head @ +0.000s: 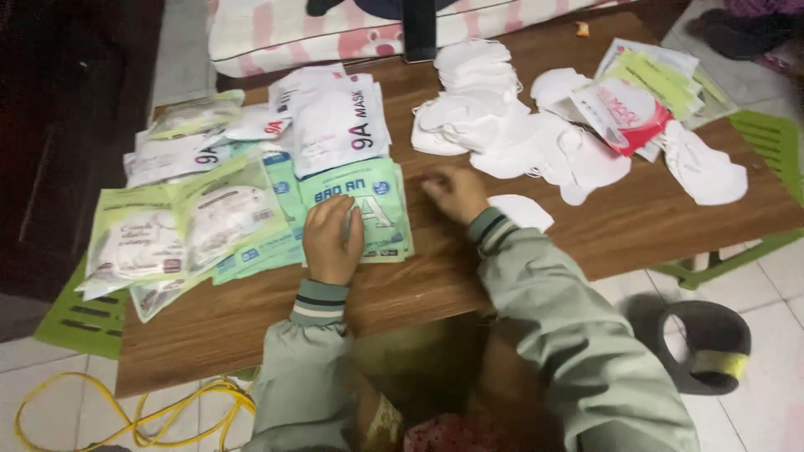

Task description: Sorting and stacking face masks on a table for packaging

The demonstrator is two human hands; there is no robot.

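yellow cable (126, 418) on floor | tape roll (708, 347) | pink-striped cushion (285, 33)

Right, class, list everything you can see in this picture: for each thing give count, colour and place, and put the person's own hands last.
wooden table: one, brown, centre
packaged masks: a spread pile, count unclear, green, teal and white packets, table's left half
loose masks: a heap, count unclear, white, table's upper middle
single loose mask: one, white, beside the right hand
packet stack: several, yellow-green, white and one red-edged, table's upper right
cable: one, yellow, floor at lower left
tape roll: one, dark with a yellow patch, floor at lower right
cushion: one, pink and white, behind the table
left hand: flat on a teal packet
right hand: on the bare tabletop
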